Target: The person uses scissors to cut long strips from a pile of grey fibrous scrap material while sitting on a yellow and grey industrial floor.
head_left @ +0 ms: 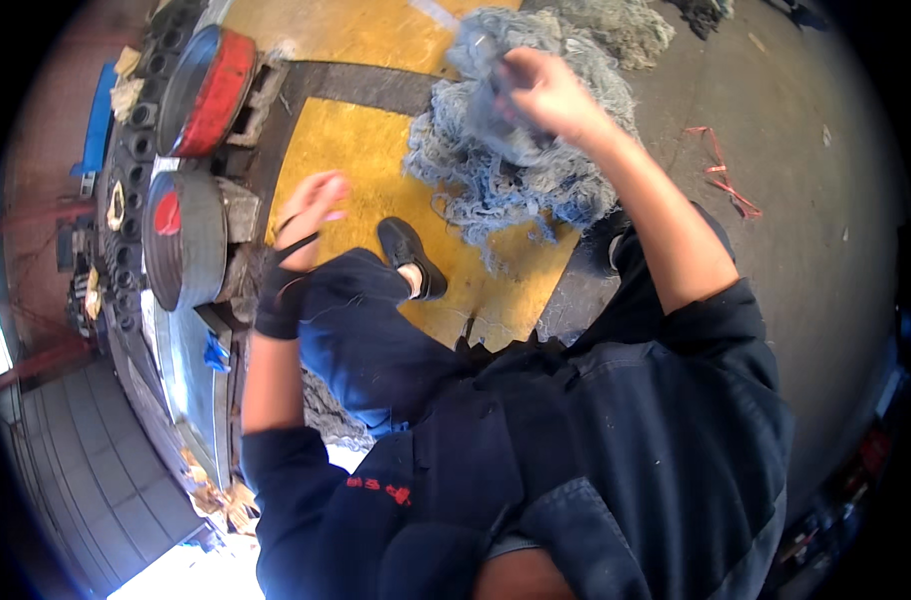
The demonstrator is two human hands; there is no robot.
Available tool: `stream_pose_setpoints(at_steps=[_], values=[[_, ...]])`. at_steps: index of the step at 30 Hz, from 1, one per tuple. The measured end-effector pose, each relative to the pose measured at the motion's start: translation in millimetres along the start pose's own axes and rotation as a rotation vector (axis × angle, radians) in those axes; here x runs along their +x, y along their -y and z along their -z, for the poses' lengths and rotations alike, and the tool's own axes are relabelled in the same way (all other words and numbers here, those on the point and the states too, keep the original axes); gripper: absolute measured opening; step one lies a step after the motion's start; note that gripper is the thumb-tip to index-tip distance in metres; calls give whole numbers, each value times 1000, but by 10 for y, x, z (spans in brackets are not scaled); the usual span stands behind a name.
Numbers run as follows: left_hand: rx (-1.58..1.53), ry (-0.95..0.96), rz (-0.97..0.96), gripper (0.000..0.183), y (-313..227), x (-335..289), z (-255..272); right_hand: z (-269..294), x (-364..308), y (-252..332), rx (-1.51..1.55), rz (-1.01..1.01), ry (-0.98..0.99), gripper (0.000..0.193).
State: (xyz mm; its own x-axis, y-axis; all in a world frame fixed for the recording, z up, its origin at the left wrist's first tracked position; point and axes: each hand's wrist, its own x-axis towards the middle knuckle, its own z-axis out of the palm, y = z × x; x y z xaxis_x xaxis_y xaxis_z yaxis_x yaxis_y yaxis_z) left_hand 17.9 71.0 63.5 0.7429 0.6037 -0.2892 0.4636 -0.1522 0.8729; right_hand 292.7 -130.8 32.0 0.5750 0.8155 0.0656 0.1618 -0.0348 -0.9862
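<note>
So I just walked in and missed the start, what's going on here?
A person in dark blue work clothes is bent over a yellow-painted floor patch. The right hand grips a clump of the tangled grey-blue thread waste heaped on the floor. The left hand, with a black wrist wrap, is raised and holds nothing. Two red-ended metal drums sit at the left.

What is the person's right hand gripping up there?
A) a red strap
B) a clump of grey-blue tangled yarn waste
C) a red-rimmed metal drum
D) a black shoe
B: the right hand is closed on a clump of grey-blue tangled yarn waste, lifted above the larger pile of the same fibre on the yellow floor marking; the left hand holds nothing visible.
</note>
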Motion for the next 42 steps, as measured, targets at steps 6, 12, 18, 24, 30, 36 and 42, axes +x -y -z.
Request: stream_pose_setpoints(at_steps=[6, 12, 18, 24, 30, 36, 42], values=[[-406, 250, 348, 43, 384, 634, -997, -515, -624, 73, -325, 435, 445, 19], [25, 454, 245, 58, 642, 907, -1306, -697, -982, -147, -324, 296, 777, 21], [800, 734, -536, 95, 405, 968, -1946, -791, -1122, -365, -388, 252, 949, 25], [1803, 990, -480, 91, 575, 588, -2782, -948, -1158, -409, -526, 306, 1085, 22], [1741, 1044, -222, 34, 749, 990, -2822, -983, -1194, -425, -474, 267, 1144, 23], [59, 311, 102, 25, 50, 1538, -2095, -982, -1172, -476, -478, 273, 1083, 24], [-763, 209, 109, 34, 422, 1839, -537, -868, -1038, -274, -664, 257, 1040, 29]])
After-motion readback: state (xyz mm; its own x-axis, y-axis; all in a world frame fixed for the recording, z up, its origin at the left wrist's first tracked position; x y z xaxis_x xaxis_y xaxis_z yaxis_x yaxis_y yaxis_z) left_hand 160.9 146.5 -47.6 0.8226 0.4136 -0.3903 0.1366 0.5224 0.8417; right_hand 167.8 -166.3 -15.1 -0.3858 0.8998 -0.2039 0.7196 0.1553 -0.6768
